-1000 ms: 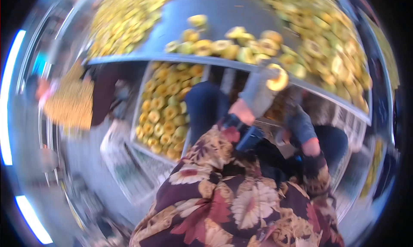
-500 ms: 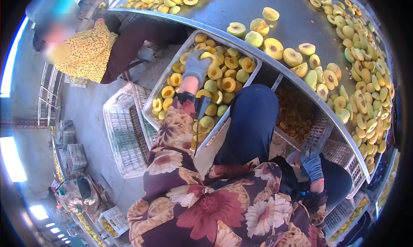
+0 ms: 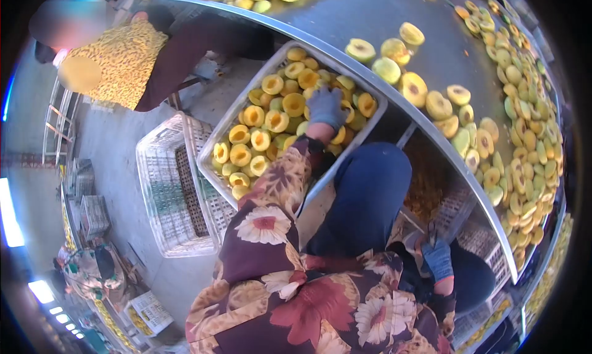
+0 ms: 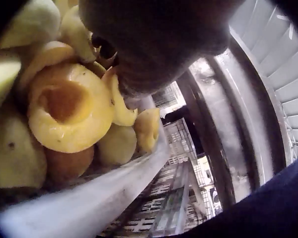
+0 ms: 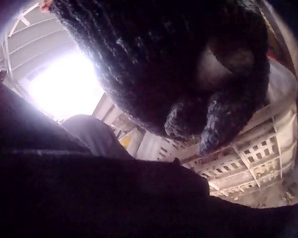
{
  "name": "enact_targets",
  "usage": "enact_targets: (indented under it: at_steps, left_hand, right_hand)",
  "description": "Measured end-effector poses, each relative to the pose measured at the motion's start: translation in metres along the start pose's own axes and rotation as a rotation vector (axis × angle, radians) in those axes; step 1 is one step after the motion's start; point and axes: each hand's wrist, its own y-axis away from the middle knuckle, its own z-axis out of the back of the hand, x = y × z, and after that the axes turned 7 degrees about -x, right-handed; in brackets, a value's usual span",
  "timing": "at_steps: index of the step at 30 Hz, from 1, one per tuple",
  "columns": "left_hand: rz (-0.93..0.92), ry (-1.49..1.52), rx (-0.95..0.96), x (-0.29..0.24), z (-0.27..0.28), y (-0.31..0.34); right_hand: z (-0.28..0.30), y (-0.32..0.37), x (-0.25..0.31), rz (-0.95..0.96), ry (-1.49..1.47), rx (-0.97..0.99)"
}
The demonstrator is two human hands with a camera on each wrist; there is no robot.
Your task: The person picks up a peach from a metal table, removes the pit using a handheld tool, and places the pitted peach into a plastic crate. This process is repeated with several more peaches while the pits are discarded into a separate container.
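Observation:
My left hand, in a grey glove, reaches down onto pitted yellow peach halves in a pale plastic crate. It lies near the crate's right side, its fingertips among the fruit; I cannot tell whether they hold a half. In the left wrist view the dark glove covers its fingers, beside a hollowed peach half near the crate rim. My right hand, in a knitted blue-grey glove, is low by my right thigh. Its fingers curl round a small dark tool, mostly hidden.
A metal table with many peach halves curves across the top and right. Other pale crates stand on the floor at left. A bin of brown scraps sits under the table edge. Another person sits at upper left.
The left hand carried a peach half from the table edge into the crate, then shifted right within it. The head view swung leftward. The right hand has stayed low by the thigh.

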Motion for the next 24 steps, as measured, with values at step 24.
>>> enact_targets:
  at_steps: [24]
  left_hand:
    - [-0.102, 0.022, -0.112, 0.031, 0.045, 0.017]
  right_hand:
    - [0.009, 0.014, -0.012, -0.083, -0.053, 0.004]
